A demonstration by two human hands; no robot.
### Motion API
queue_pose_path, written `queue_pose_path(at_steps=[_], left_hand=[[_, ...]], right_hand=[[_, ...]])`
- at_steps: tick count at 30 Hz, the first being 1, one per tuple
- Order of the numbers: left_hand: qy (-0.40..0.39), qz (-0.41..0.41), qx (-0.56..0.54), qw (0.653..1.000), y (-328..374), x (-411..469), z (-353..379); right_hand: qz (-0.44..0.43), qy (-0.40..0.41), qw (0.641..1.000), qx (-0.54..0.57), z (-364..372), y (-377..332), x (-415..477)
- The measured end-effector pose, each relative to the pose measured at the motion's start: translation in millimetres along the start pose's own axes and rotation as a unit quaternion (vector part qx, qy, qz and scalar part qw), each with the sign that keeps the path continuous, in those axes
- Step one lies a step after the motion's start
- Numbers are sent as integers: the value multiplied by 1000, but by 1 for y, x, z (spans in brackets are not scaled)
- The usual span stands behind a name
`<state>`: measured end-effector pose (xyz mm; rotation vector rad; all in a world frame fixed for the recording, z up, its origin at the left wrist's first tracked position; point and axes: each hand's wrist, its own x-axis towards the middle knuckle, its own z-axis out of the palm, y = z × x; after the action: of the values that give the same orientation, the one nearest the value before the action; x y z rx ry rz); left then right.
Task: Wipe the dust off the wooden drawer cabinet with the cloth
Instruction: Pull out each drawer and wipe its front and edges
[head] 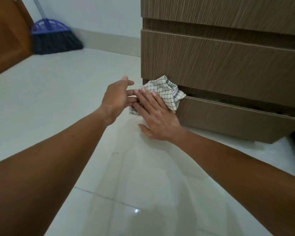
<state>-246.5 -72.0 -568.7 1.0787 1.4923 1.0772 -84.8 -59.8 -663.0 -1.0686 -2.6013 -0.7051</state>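
Note:
The wooden drawer cabinet [228, 65] fills the upper right, standing on the floor with brown grained drawer fronts. A white cloth with a dark check pattern [167, 92] is bunched at the left end of the lowest drawer, against the gap above it. My right hand [157, 116] lies flat over the cloth with fingers spread, pressing it to the cabinet's lower left corner. My left hand [117, 97] hovers just left of the cloth, fingers apart, its fingertips touching the right hand's fingers near the cloth's edge.
Glossy white floor tiles [75, 92] stretch across the view. A blue broom with dark bristles [54, 38] leans in the back left corner against the pale wall. A brown wooden door [5, 36] stands at far left. The lowest drawer looks slightly pulled out.

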Motion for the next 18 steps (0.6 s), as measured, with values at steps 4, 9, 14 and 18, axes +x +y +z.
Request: queue_pose_path(at_steps=[4,9,14,18], left_hand=[[43,50,67,996,9,3,13],[94,64,150,982,8,8,23],[97,149,293,940,6,-6,29],[28,260,438,860,-1,-23,34]], right_hand=[[-10,36,998,-44,2,25,-15],[-70,52,974,-208,17,52,-19],[-155,3,948,-279,27,56,-13],[-217,-55,925,-308,17,83,-53]])
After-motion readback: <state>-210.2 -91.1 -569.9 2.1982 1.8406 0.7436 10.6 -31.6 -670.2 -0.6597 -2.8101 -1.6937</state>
